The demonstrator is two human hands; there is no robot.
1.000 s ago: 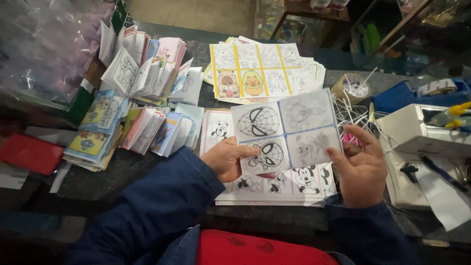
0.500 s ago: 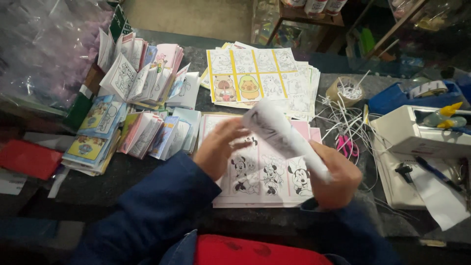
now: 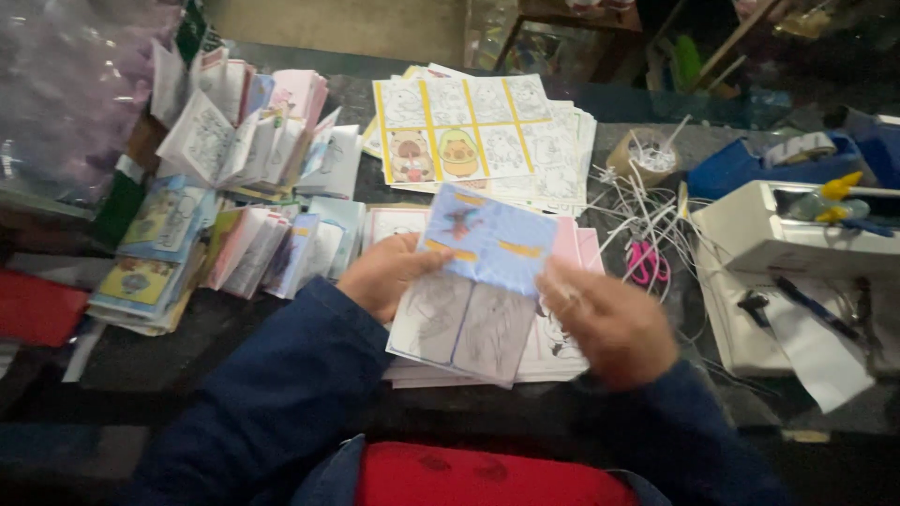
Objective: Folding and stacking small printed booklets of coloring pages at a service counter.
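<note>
On a dark cluttered counter (image 3: 187,337), left hand (image 3: 389,274) and right hand (image 3: 605,323) pinch a folded paper sheet (image 3: 473,281).

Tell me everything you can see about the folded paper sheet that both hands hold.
The folded paper sheet looks thin and printed. Its upper half is pale blue with small coloured pictures and orange strips; its lower half shows two grey line-drawing panels. It is held tilted above a stack of similar sheets. The left hand grips its left edge, and the right hand pinches its right edge.
</note>
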